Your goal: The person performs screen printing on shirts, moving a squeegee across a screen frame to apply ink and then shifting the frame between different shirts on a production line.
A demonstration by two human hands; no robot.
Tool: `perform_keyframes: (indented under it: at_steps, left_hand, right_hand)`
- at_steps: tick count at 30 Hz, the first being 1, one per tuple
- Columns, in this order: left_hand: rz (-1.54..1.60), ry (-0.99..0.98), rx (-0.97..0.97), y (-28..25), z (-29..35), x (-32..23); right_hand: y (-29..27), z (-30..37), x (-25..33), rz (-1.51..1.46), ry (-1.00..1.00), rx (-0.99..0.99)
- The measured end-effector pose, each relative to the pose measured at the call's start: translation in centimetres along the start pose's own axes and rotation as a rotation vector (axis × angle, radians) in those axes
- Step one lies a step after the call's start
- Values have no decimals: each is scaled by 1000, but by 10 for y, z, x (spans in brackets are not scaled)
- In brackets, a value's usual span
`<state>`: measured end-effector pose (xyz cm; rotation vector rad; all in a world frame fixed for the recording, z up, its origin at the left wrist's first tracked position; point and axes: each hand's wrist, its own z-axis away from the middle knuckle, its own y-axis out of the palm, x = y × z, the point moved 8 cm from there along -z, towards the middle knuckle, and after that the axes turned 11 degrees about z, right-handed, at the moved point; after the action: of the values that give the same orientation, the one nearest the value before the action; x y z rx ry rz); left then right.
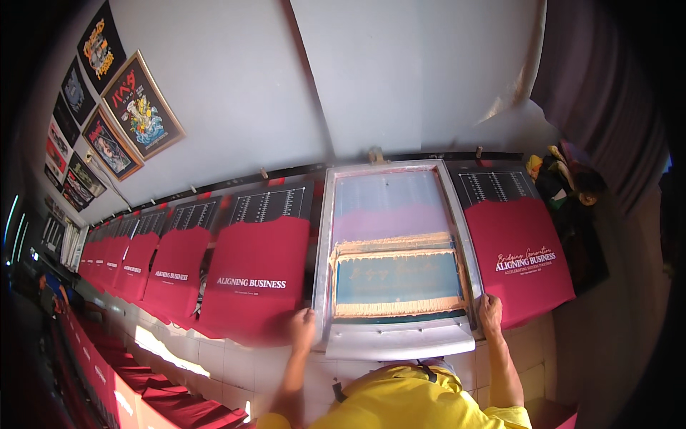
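Frame: the metal-rimmed printing screen (325, 243) lies in front of you, near the middle of the row, with its pale front flap (400, 344) toward your waist.
Mesh: see-through at the far end, where a pinkish red shows below; nearer you sits a blue-green panel (397, 277), with peach ink (400, 309) in thick ridges along its near and far edges.
Left hand: yours (303, 327) is at the screen's near left corner, fingers curled; it is blurred, so you cannot tell whether it grips the rim.
Right hand: yours (491, 313) is closed on the screen's right edge, near the front corner.
Right-hand cloth: just beside the screen, a red cloth (520, 236) bears white and peach lettering.
Left-hand cloths: the nearest red cloth (261, 250) shows white lettering only; more red cloths run away to your left.
Boards: black, with white ruled marks, such as the board (268, 204) above that nearest cloth.
Wall: framed pictures (143, 107) hang up to your left.
Floor: light tiles (236, 368), with sunlight falling across them to your left.
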<state>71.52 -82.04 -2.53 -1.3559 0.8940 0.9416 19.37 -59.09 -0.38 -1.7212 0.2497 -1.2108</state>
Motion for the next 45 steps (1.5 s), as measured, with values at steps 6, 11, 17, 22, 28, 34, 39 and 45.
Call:
perform_keyframes:
  at_steps: [6, 11, 17, 22, 28, 34, 39, 45]
  left_hand:
    - [48, -112, 59, 6, -1, -1]
    - [210, -88, 39, 3, -2, 12]
    - [-34, -48, 178, 4, -8, -10]
    - [-167, -24, 207, 5, -9, -12]
    - [-62, 321, -22, -17, 15, -47]
    - [190, -182, 997, 25, 125, -87]
    - [266, -249, 1190, 104, 186, -46]
    - [674, -462, 1162, 167, 209, -17]
  right_hand:
    - [5, -5, -7, 33, -36, -77]
    - [8, -3, -2, 24, -39, -51]
    - [11, -1, 8, 145, -7, -63]
    - [13, 1, 14, 209, -2, -67]
    - [-15, 31, 61, 307, -419, -302]
    - [11, 150, 144, 446, -971, 545]
    - [34, 160, 163, 722, -1166, 455]
    - [39, 150, 186, 622, -1151, 169]
